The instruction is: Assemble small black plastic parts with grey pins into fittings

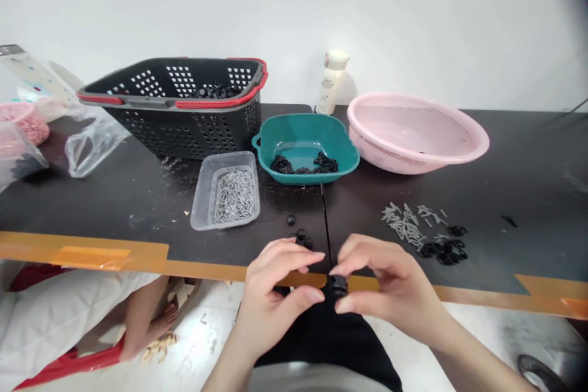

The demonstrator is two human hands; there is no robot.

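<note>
Both hands' fingers [316,296] pinch small black part [339,286] nr table edge [193,268].

basket [184,128] behind tray [198,202], bowl [294,128] to its right; colander [413,128] rightmost, bottle [331,82] seemingly behind

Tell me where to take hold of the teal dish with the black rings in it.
Probably the near rim of the teal dish, coming from the front edge of the table: its lip flares outward, so fingers can hook under. The basket crowds its left lug and the pink colander sits close on the right. Keep it level: black rings lie loose inside.
</note>
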